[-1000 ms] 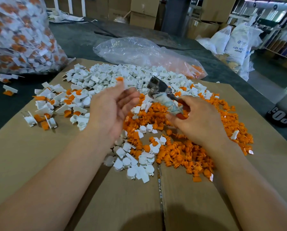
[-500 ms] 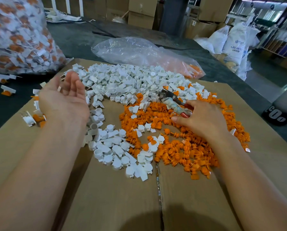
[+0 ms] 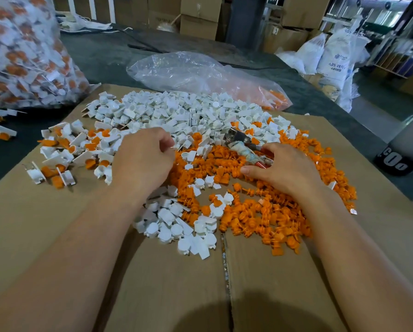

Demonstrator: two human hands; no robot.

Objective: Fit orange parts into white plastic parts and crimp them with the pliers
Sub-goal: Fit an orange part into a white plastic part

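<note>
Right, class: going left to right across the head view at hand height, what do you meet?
Assembled white-and-orange pieces → left hand → pliers → right hand → black object with white lettering.

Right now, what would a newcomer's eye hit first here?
The two heaps on the cardboard: white plastic parts at the far side, orange parts spread nearer and to the right. Next, the right hand over the orange heap holding tape-wrapped pliers, and the left hand with fingers curled at the white heap's edge. A clear bag of assembled white-and-orange pieces stands far left.
</note>
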